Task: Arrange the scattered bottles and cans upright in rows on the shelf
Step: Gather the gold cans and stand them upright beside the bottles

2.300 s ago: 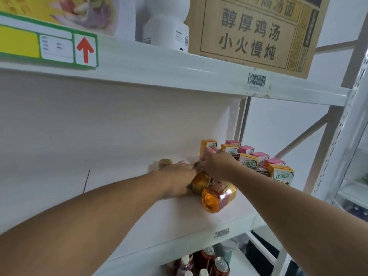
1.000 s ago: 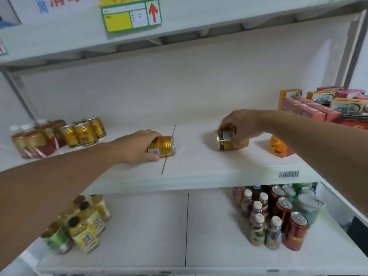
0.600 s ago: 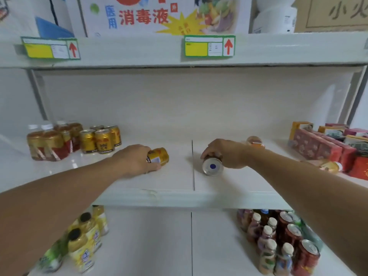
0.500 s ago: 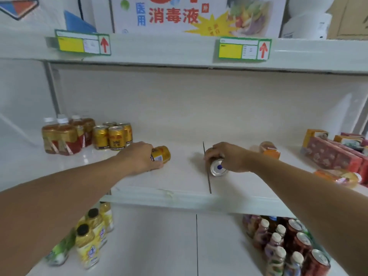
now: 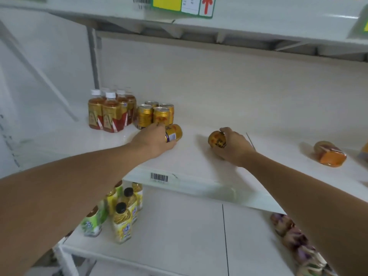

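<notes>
On the white shelf [image 5: 199, 156], each hand holds a gold can beneath another shelf.

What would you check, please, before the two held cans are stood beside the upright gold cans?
1. Left hand grips its can: ok.
2. Right hand grips second can: ok.
3. Both cans upright: not ok, they lie tilted.
4. Upright gold cans stand in rows: ok.
5. Free shelf space to their right: ok.
6. Orange bottle upright: not ok, on its side.
</notes>
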